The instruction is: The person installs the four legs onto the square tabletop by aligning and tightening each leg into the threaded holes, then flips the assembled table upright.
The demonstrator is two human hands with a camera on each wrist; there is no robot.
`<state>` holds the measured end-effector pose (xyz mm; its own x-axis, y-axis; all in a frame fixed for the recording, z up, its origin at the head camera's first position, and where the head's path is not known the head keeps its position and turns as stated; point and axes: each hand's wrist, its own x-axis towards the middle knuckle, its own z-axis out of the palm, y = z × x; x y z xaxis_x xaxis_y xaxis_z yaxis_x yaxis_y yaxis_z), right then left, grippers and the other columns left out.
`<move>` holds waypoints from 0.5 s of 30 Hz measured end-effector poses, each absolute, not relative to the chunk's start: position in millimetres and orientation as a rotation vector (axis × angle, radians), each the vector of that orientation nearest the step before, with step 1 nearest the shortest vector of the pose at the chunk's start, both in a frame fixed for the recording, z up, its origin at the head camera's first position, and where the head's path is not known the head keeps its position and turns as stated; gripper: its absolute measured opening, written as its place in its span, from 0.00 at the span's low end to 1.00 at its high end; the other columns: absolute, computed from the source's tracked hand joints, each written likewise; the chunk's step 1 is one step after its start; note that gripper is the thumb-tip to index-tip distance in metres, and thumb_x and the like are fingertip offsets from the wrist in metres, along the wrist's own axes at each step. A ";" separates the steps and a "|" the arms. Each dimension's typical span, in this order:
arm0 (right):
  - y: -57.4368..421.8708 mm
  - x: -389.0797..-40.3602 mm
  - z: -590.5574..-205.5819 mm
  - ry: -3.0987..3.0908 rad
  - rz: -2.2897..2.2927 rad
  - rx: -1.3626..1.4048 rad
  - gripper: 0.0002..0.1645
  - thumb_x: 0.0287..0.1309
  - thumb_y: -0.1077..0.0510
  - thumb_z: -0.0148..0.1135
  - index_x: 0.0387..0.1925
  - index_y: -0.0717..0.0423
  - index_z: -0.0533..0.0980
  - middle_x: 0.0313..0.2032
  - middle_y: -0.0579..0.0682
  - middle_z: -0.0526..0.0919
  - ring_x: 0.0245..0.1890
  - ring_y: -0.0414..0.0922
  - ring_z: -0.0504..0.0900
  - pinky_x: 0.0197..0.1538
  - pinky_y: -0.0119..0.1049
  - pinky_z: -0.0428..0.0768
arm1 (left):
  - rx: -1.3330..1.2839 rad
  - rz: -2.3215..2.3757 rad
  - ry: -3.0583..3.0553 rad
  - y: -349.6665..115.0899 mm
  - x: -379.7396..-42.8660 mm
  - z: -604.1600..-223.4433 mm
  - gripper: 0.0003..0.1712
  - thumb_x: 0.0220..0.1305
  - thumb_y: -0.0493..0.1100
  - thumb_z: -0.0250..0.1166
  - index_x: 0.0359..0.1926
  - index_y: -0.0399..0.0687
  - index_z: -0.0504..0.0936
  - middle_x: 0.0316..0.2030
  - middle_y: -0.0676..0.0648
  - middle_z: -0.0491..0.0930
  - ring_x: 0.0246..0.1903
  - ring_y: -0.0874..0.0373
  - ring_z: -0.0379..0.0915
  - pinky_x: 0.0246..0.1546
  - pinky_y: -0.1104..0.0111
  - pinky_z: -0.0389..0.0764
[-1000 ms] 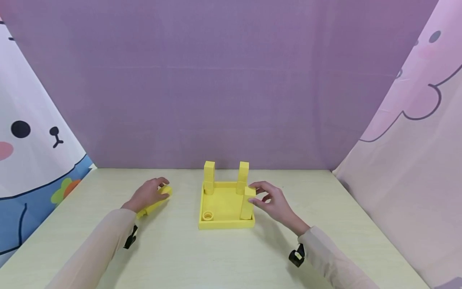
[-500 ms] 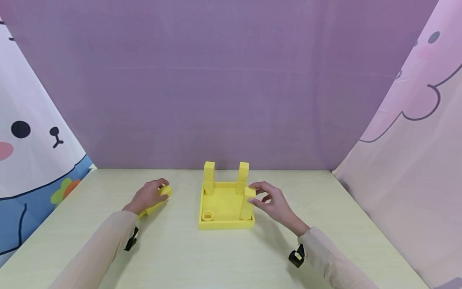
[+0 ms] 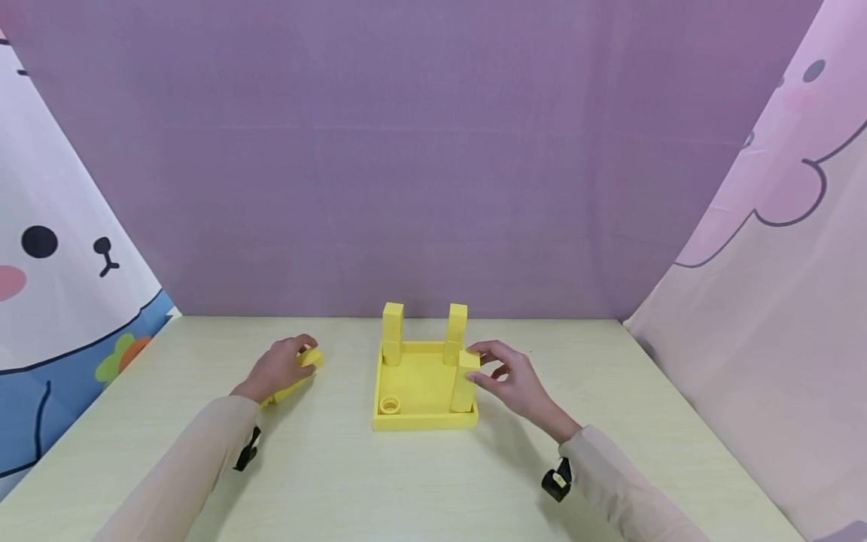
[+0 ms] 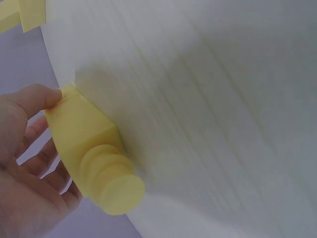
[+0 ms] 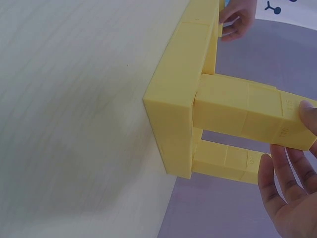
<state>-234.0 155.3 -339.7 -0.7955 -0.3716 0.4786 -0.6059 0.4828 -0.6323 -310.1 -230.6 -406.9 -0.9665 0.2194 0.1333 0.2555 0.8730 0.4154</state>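
Observation:
My left hand (image 3: 274, 370) holds a yellow square post (image 4: 81, 121) low over the table, left of the tray. In the left wrist view, a stepped round peg (image 4: 116, 186) sticks out of the post's end, and the thumb presses the other end. A shallow yellow tray (image 3: 425, 423) sits mid-table. At its front right corner stands another yellow post (image 3: 463, 390); my right hand (image 3: 513, 380) pinches its top between thumb and fingers. Two more posts, back left (image 3: 393, 331) and back right (image 3: 456, 331), stand upright. A round socket (image 3: 390, 406) shows at the front left corner.
The pale wooden table (image 3: 379, 489) extends around the tray on all sides. Behind it hangs a purple cloth (image 3: 400, 188), with printed cloths at left (image 3: 74, 226) and right (image 3: 765, 339). A black wrist device (image 3: 557, 482) hangs under the right sleeve.
The left hand and sleeve have shifted very slightly to the right, with the post still held. The right hand, the tray and its posts look unmoved.

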 end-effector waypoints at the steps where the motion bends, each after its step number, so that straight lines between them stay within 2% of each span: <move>1: 155.3 -234.0 -339.7 -2.455 1.213 0.832 0.21 0.46 0.67 0.66 0.45 0.68 0.74 0.45 0.62 0.79 0.39 0.55 0.78 0.33 0.35 0.79 | -0.376 -0.671 -2.962 -231.0 -310.5 -406.8 0.25 0.54 0.39 0.65 0.53 0.37 0.71 0.45 0.33 0.76 0.43 0.41 0.74 0.43 0.50 0.75; 7: 155.7 -234.7 -339.8 -2.452 1.208 0.838 0.21 0.46 0.67 0.67 0.45 0.67 0.74 0.45 0.62 0.79 0.39 0.55 0.78 0.32 0.35 0.79 | -0.357 -0.686 -2.962 -232.1 -309.9 -403.7 0.25 0.54 0.38 0.65 0.54 0.37 0.71 0.46 0.32 0.75 0.44 0.41 0.73 0.45 0.50 0.74; 15: 156.1 -235.6 -340.5 -2.455 1.218 0.839 0.21 0.46 0.67 0.66 0.45 0.67 0.74 0.45 0.62 0.79 0.40 0.55 0.79 0.32 0.35 0.79 | -0.375 -0.698 -2.946 -234.3 -308.8 -398.1 0.25 0.54 0.37 0.65 0.53 0.35 0.71 0.45 0.32 0.75 0.42 0.41 0.74 0.42 0.51 0.75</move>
